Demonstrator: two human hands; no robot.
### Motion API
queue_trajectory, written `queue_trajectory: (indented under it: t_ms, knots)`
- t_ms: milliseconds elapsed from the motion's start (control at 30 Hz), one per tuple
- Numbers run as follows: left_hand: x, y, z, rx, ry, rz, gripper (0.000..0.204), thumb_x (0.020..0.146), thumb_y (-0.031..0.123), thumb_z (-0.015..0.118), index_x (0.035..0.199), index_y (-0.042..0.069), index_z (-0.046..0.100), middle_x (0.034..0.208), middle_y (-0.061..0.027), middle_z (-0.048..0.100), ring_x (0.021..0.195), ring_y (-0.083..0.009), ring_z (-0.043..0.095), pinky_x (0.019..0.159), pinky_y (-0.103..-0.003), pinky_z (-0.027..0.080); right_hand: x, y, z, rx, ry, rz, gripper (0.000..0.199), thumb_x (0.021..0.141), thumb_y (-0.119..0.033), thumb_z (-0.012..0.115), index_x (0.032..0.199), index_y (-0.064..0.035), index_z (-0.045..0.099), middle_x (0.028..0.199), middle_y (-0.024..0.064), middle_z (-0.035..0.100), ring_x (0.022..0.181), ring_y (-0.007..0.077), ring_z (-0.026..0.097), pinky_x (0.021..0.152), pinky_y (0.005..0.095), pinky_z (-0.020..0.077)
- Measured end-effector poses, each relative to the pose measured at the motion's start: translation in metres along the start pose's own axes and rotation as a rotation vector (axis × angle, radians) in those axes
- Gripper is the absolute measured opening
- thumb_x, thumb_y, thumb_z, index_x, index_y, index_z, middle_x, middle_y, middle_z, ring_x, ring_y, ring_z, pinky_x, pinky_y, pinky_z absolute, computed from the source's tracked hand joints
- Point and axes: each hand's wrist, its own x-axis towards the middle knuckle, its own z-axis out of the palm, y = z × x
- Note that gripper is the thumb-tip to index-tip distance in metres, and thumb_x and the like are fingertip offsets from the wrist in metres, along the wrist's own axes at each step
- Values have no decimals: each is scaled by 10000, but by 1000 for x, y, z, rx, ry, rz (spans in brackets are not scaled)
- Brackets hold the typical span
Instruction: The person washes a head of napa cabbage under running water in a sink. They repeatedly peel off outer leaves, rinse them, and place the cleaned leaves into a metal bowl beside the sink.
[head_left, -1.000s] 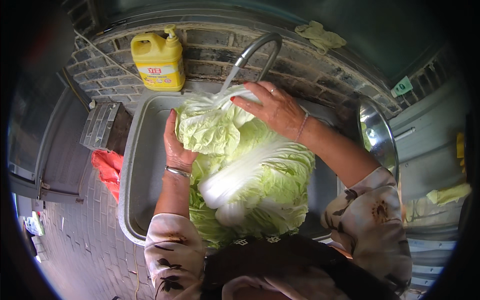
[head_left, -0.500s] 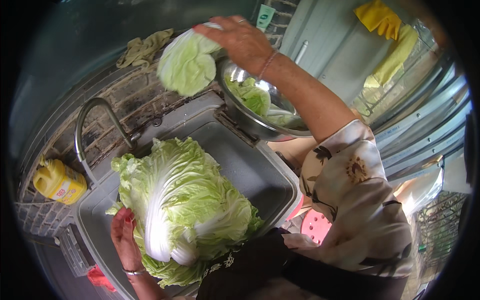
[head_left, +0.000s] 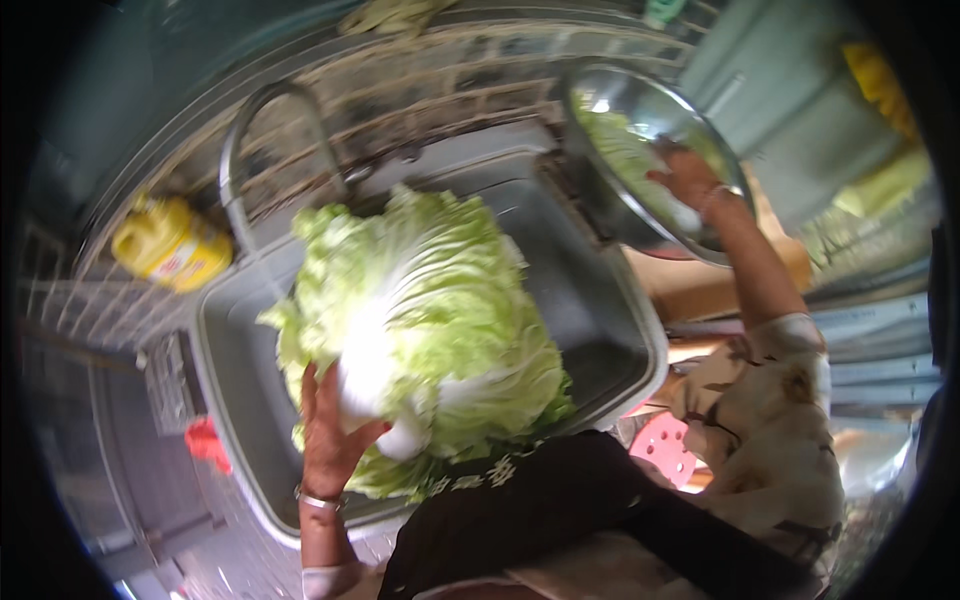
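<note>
A large heap of napa cabbage (head_left: 455,290), with pale green ruffled leaves and thick white ribs, sits in the grey sink (head_left: 610,320). My left hand (head_left: 335,425) rests against the cabbage's near left side, fingers stretched and thumb spread. To the right, my right hand (head_left: 690,185) reaches into a shiny metal bowl (head_left: 598,205), over the cabbage leaves (head_left: 617,140) lying in it. Slightly blurred, its thumb and fingers look apart, and I make out nothing gripped between them. A curved metal faucet (head_left: 230,165) stands behind the sink's left part.
A yellow jug (head_left: 175,245) stands left of the faucet. Behind the sink runs a brick wall (head_left: 400,75). Under the bowl is a brown surface (head_left: 700,285), with a pink stool (head_left: 663,448) lower down. Yellow gloves (head_left: 880,90) hang at the far right.
My right hand has moved right and down into the bowl; the leaf it held in the air is no longer in it. My left hand has spread against the cabbage. The whole view has shifted.
</note>
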Motion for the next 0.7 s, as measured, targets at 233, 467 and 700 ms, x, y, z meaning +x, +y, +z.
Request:
queue_trajectory:
  t_ms: [233, 467, 700]
  knots:
    - [-4, 7, -13, 96, 270, -48, 623, 526, 83, 799, 1060, 61, 478, 1103, -156, 456, 1020, -343, 440, 896, -415, 365, -9, -165, -67, 801, 162, -649, 265, 790, -67, 606, 1050, -25, 578, 1009, 118, 601, 906, 180, 600, 771, 300, 497]
    - [10, -1, -39, -43, 166, 113, 534, 538, 46, 782, 1000, 64, 514, 1073, -133, 478, 1012, -315, 454, 887, -374, 371, -14, -324, -29, 543, 373, -1354, 470, 629, -285, 748, 993, -30, 598, 1030, 167, 577, 972, 261, 567, 852, 376, 454]
    - [39, -26, -79, -16, 453, 133, 692, 565, 129, 808, 1171, 73, 480, 1162, -167, 450, 1128, -316, 409, 962, -384, 349, 27, -354, -61, 800, -389, -1114, 330, 639, -119, 737, 913, -9, 592, 837, 115, 609, 770, 220, 593, 689, 322, 465]
